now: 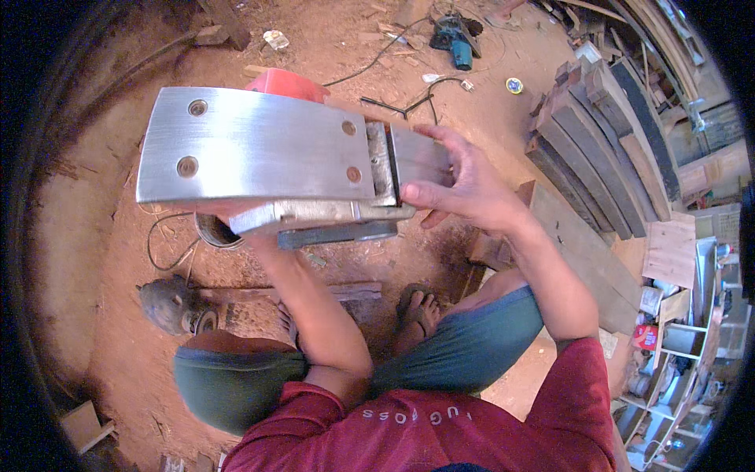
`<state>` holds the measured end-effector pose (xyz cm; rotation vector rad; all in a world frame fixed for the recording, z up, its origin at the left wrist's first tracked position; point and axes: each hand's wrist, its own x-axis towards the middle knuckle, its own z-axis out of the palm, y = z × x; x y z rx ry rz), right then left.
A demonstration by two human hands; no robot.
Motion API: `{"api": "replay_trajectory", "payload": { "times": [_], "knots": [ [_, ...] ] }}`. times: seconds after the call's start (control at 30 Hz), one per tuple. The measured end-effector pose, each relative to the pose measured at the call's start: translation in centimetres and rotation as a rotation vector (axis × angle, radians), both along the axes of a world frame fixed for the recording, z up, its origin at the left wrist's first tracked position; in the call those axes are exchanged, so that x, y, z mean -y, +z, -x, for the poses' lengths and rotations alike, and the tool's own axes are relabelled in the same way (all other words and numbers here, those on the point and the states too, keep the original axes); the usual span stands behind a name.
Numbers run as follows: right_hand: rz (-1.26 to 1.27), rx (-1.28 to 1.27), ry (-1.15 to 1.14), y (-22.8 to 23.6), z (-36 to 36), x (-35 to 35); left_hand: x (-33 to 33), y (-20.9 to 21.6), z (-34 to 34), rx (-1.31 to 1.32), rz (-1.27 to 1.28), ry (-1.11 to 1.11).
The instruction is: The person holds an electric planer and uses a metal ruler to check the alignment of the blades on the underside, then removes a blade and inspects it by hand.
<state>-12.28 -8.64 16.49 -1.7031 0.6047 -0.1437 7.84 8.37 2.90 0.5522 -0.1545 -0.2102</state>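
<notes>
An electric hand planer (259, 145) is held up in front of me, its shiny metal sole turned toward me. Four-cornered and smooth, the sole plate has round screw recesses near its corners, and a dark slot separates it from the shorter front shoe. Part of the red housing (291, 82) shows past the far edge. My right hand (460, 185) is closed around the front shoe, thumb on the near side and fingers on the far side. From below, my left hand (266, 242) reaches behind the planer and supports it; its fingers are hidden by the tool.
A grinder-like power tool (174, 305) lies on the dusty ground near my left knee. Farther off are a teal circular saw (456, 43), cables and a tape roll (514, 86). Curved timber pieces (598, 149) are stacked at right, beyond a thick board (586, 252) and cluttered shelves (680, 354).
</notes>
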Motion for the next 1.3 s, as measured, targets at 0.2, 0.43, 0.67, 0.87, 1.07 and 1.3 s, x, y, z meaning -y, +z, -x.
{"api": "replay_trajectory", "payload": {
  "times": [0.2,0.43,0.67,0.87,1.07,1.3],
  "knots": [
    [-0.024,0.228,-0.036,1.7,1.2,0.0,2.0,0.0,0.9,-0.033,0.073,-0.083],
    [-0.435,0.191,0.011,-3.0,-0.7,7.6,2.8,0.2,1.4,-0.154,0.189,-0.245],
    [0.854,-0.798,0.042,-24.8,6.1,21.0,5.1,2.7,4.8,-0.289,0.243,-0.312],
    [0.771,-0.891,-0.170,-33.1,6.0,19.4,3.8,-1.4,5.2,-0.567,0.389,-0.440],
    [0.609,-0.828,-0.428,-36.5,6.5,18.9,5.0,-4.3,5.5,-0.857,1.084,-0.750],
    [0.750,-0.888,-0.611,-35.6,6.7,16.1,4.0,-4.0,5.4,-0.776,0.987,-0.684]
  ]
}}
